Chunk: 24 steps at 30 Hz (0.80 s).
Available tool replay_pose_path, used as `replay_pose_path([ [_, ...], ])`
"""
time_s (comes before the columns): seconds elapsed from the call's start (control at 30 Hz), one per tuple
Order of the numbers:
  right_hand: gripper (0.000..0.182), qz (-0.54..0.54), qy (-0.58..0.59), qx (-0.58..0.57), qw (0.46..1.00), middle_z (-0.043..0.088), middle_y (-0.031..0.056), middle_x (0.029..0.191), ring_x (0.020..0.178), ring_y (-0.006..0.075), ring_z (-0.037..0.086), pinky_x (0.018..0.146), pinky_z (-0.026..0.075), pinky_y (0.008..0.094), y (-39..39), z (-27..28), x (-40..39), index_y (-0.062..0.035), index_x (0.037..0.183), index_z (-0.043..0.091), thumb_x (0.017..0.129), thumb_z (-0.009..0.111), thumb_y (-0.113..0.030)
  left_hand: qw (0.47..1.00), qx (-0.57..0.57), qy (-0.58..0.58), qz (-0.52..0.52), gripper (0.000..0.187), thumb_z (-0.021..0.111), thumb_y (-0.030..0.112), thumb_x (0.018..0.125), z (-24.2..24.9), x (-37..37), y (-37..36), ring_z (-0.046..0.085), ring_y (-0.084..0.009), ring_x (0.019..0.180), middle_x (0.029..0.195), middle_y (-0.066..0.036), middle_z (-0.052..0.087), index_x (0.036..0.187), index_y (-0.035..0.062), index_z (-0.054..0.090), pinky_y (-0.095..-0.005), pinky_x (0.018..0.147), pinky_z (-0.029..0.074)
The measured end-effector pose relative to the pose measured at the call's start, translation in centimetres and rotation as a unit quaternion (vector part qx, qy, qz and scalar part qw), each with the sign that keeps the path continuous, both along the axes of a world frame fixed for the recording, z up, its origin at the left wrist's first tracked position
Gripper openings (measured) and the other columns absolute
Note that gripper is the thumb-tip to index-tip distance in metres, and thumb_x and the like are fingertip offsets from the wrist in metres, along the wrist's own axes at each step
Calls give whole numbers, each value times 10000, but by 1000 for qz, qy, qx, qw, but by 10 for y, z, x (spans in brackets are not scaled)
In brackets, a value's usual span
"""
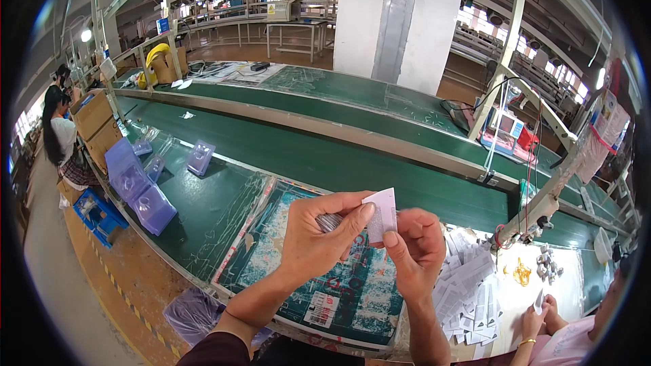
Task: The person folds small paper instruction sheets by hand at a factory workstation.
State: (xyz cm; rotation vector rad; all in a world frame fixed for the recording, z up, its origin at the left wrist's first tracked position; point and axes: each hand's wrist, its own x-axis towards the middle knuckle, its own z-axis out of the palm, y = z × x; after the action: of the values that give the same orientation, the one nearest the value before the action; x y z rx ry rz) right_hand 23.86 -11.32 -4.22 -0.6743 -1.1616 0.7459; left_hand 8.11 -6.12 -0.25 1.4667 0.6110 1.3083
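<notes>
A small folded paper leaflet (384,209), white with fine grey print on its lower part, is held up in front of me between both hands. My left hand (315,234) pinches its left side between thumb and fingers. In the curl of that same hand lies a grey ribbed thing (329,222), mostly hidden by the fingers. My right hand (417,249) grips the leaflet's lower right edge with thumb and curled fingers. Below the hands is a worn green work mat (271,264) with white and red patches.
Loose printed leaflets (468,288) lie piled at right. Beyond them are yellow bands (521,272) and small dark-and-silver parts (549,264), near a co-worker's hands (539,318). Clear plastic trays (139,186) stand at left. A green conveyor (325,142) runs across, with another person (61,129) far left.
</notes>
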Motion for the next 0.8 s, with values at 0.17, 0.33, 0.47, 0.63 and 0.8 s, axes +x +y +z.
replay_pose_path([
  [0.17,265,-7,15,-6,1000,703,133,1020,921,172,695,770,587,278,-1,5,-3,52,1163,594,924,695,-3,1000,-8,11,-14,242,690,98,948,-1,0,-1,521,-12,490,781,-43,713,1167,-2,716,-175,405,375],
  [0.33,157,4,-7,-81,997,702,129,1020,885,160,689,748,563,265,-2,-4,7,51,1032,656,909,723,-19,1000,-3,19,-13,239,692,101,947,-2,2,0,524,-13,489,781,-42,712,1158,-9,717,-174,404,374],
  [0.47,190,-21,-38,-50,998,696,118,999,868,141,678,744,557,257,1,-8,8,50,1060,627,904,723,-1,1000,11,2,-2,234,694,107,948,-2,3,0,522,-13,482,761,-42,708,1146,-14,720,-174,397,368],
  [0.63,286,-78,-113,53,989,672,88,980,887,127,663,773,543,246,0,-8,5,30,1103,565,877,740,29,1000,24,0,11,232,692,110,950,0,-1,0,514,-8,475,741,-39,700,1144,-15,721,-175,392,361],
  [0.8,259,0,-25,-32,999,663,84,996,916,130,660,799,552,253,-2,-1,7,31,1074,586,866,738,56,999,30,-5,10,236,695,111,950,-2,-1,-1,516,-8,483,749,-41,700,1148,-16,720,-172,404,362],
])
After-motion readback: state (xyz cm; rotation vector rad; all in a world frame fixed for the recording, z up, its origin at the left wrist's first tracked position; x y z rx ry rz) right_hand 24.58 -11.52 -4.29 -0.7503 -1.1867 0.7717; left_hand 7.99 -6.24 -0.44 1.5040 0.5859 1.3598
